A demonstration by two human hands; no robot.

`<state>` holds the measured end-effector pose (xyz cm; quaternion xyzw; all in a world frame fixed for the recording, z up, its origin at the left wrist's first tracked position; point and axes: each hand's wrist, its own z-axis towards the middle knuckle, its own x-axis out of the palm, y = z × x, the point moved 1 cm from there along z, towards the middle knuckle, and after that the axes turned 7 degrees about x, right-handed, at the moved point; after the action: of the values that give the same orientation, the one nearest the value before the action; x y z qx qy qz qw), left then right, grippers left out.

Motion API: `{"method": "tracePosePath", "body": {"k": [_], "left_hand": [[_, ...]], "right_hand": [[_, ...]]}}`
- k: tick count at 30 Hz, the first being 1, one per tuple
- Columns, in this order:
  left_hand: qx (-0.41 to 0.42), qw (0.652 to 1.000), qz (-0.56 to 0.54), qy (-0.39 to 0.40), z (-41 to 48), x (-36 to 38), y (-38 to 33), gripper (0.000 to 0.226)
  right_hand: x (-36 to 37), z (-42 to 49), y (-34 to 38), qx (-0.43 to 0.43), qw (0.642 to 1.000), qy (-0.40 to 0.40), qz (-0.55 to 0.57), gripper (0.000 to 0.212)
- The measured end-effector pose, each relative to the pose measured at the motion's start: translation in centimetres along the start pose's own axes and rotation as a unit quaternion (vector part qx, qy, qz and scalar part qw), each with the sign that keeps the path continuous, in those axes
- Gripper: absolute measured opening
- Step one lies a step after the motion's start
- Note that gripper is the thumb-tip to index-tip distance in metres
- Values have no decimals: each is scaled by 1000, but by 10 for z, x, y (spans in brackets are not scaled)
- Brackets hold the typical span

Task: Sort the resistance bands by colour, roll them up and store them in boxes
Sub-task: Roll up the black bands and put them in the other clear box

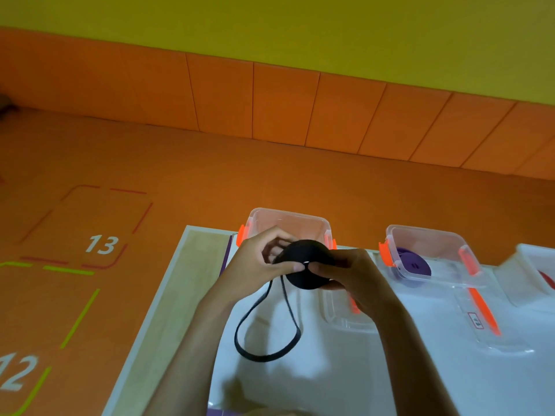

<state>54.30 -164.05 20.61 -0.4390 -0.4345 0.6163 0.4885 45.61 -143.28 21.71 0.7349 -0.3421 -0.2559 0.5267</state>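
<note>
**A nearly wound coil, and a loose tail that could undo it**

I had the black woven resistance band (pixel 306 267) wound most of the way into a fat round coil. I held it in the air between both hands, just in front of the clear plastic box with orange latches (pixel 288 211), which looked empty. My left hand (pixel 255 265) curled round the coil's left side with the thumb pressed near its centre. My right hand (pixel 351 274) gripped the right side, fingers wrapped underneath and thumb meeting the other at the middle. Neither hand was slack.

The unwound tail (pixel 264 340) hung below in a long loop. I could not tell whether its bottom touched the white table top (pixel 390 370).

As I judged it, the coil was held together only by my two thumbs. If either eased while I shifted for the next turn, the layers could spring loose or slide out sideways. The tail's two strands ran close together and might cross, winding in a twist that left the roll lumpy. The loop could also snag on the clear lid (pixel 342 322) lying under my right wrist.

Then there was the sorting. The neighbouring clear box (pixel 420 229) already held a purple rolled band (pixel 416 265), so dropping the black one there would spoil the colours. And if I set the coil down loosely, it might unroll inside the box.
</note>
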Motion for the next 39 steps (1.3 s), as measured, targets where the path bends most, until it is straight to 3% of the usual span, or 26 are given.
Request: {"method": "tracePosePath", "body": {"k": [2,7,11,15,21,23,25,28,33,35,39], "left_hand": [[-1,1000,-14,-20,-2,0,-1,31],[-32,995,84,46,3,-4,-8,31],[-38,998,46,17,0,3,-10,29],[-52,996,64,27,0,-7,-7,22],[-44,980,167,94,6,-11,-12,20],[-30,985,153,67,4,-8,-11,22],[-34,996,75,27,1,-8,-9,32],[-38,999,27,9,-2,-14,-9,25],[-28,993,90,66,1,-11,-12,19],[-24,996,78,45,2,-6,-13,18],[-29,996,82,14,4,-9,-14,19]], "right_hand": [[1,-2,-1,-14,1000,-7,3,27],[1,-3,5,-46,979,-13,-196,34],[-3,-8,16,-62,992,-20,-107,22],[-5,-11,12,-53,999,-9,1,27],[-6,-9,11,-67,963,-30,-260,21],[-7,-7,11,-72,971,-48,-224,17],[-8,-7,9,-44,992,-52,-105,12],[-7,-10,-5,2,999,-51,8,15],[6,-7,-9,-12,994,-37,-107,18],[4,-5,-6,-19,996,-61,-61,11],[-1,-8,-6,-41,996,-34,69,13]]}}
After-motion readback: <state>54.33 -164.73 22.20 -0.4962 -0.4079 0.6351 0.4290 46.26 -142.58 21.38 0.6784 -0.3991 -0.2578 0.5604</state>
